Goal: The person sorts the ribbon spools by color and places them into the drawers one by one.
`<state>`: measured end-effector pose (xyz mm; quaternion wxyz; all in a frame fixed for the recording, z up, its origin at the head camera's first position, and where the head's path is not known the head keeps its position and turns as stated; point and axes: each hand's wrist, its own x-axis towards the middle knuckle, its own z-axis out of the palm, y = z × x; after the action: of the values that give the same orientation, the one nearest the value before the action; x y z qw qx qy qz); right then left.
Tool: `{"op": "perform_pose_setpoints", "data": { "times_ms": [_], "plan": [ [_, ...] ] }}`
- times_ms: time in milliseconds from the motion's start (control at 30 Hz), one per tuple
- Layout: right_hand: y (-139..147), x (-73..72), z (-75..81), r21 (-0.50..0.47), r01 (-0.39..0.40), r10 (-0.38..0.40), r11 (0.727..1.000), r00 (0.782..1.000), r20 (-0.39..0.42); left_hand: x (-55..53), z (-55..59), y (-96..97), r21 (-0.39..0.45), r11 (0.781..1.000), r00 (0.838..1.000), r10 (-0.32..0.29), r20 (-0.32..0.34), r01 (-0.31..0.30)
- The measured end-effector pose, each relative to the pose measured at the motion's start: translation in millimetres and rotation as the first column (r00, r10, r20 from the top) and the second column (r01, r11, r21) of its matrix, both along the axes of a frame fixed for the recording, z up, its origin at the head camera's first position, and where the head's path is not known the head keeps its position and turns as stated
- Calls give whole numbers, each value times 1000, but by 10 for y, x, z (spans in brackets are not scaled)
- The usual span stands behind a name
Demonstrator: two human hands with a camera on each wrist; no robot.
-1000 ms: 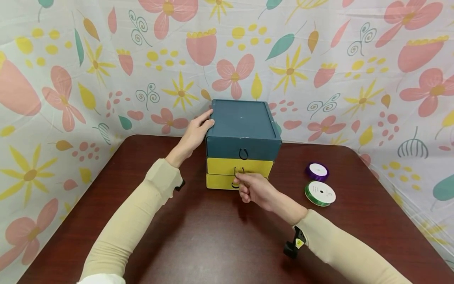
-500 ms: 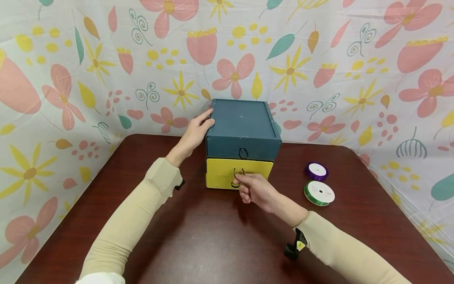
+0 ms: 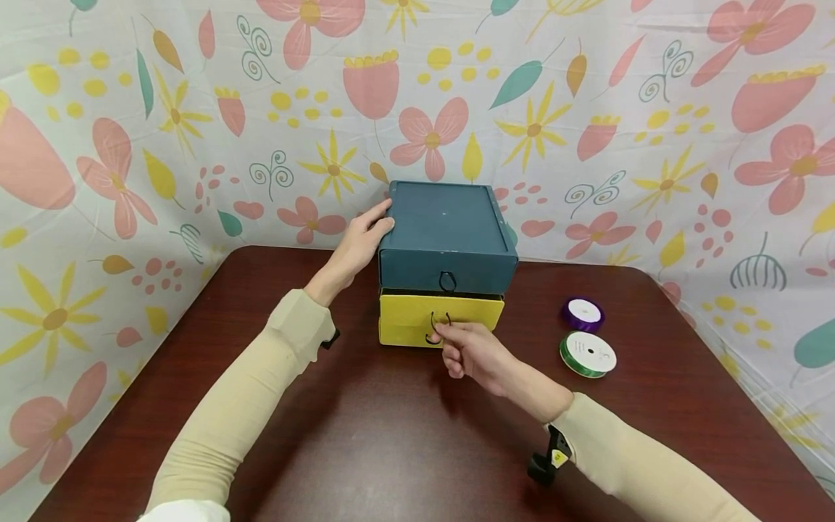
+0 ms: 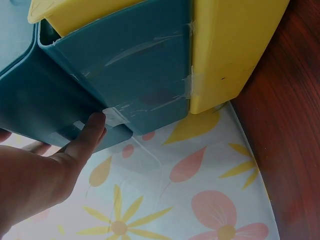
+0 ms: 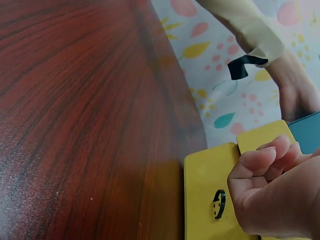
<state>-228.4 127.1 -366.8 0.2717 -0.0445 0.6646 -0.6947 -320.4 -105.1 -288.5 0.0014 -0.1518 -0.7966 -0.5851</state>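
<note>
A stacked drawer box stands on the table, with a blue top drawer (image 3: 417, 270), a yellow middle drawer (image 3: 401, 308) and a yellow bottom drawer (image 5: 202, 177). My right hand (image 3: 476, 355) pinches the black loop handle (image 3: 433, 319) of the middle drawer between thumb and curled fingers. That drawer sticks out a little from its blue casing (image 4: 130, 65), as the left wrist view shows. My left hand (image 3: 355, 248) rests against the left side of the top casing, its fingers extended. The bottom drawer's own loop handle (image 5: 219, 204) hangs free. The drawer's inside is hidden.
To the right of the box lie a purple ribbon spool (image 3: 583, 314) and a green ribbon spool (image 3: 588, 354) on the dark wooden table (image 3: 365, 442). A flower-patterned cloth (image 3: 554, 130) hangs behind the box and at both sides.
The middle drawer has slid slightly toward me, and a dark gap shows above its front. My right hand has come back a little with the handle. My left hand has stayed put.
</note>
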Motion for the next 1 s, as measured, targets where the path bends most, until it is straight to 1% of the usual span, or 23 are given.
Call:
{"op": "perform_pose_setpoints", "data": {
  "times_ms": [267, 667, 1000],
  "plan": [
    [4, 38, 7, 7, 10, -10, 1000, 1000, 13, 2, 12, -1, -5, 1000, 1000, 2, -2, -2],
    [8, 119, 0, -1, -19, 19, 1000, 1000, -5, 4, 7, -9, 1, 1000, 1000, -5, -1, 5],
    [33, 197, 8, 0, -43, 43, 999, 999, -19, -7, 5, 1, -6, 1000, 1000, 4, 3, -4]
  ]
}}
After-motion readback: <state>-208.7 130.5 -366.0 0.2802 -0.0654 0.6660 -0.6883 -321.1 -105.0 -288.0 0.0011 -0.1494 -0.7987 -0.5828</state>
